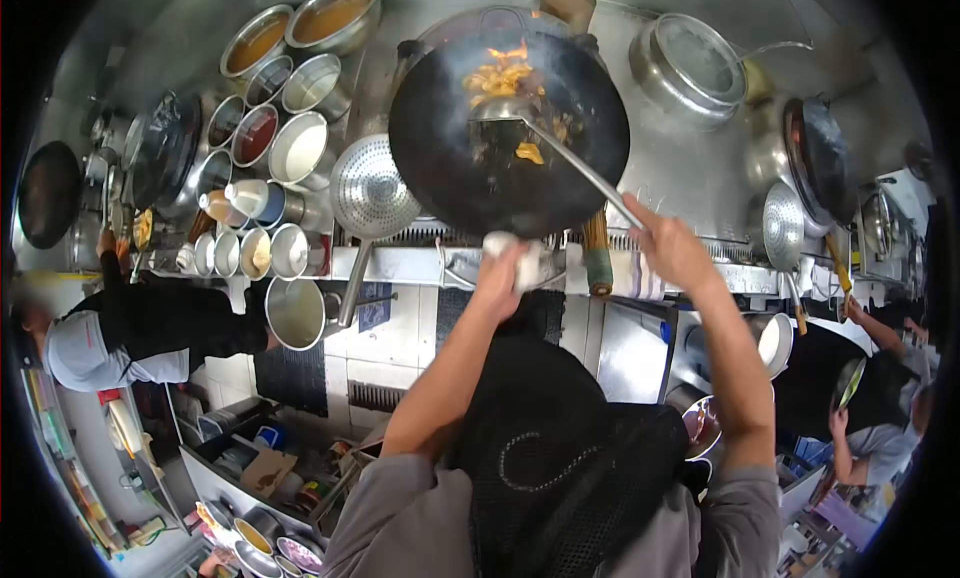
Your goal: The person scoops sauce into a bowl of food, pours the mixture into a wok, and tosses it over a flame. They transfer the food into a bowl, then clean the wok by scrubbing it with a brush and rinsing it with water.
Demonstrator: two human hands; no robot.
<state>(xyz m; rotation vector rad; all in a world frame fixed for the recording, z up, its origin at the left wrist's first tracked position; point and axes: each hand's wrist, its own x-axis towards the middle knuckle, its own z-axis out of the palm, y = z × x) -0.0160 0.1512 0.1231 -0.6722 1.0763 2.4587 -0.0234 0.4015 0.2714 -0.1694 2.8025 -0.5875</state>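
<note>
A large black wok [440,148] sits over the burner in front of me, its near rim tipped toward me. My left hand [500,278] is closed around a pale folded cloth [531,265] at the wok's near edge; the handle under it is hidden. My right hand [678,250] grips the end of a long-handled ladle [580,164]. The ladle's bowl lies inside the wok, beside browned food pieces [498,81]. One loose piece [529,154] lies lower in the wok. Small flames [512,51] and smoke rise near the far side.
Left of the wok are a perforated strainer [376,188], several metal pots of sauces and a squeeze bottle [250,198]. A lidded steel pot [690,68] stands right. A striped towel [640,269] hangs at the counter edge. Co-workers stand left [150,328] and right [885,378].
</note>
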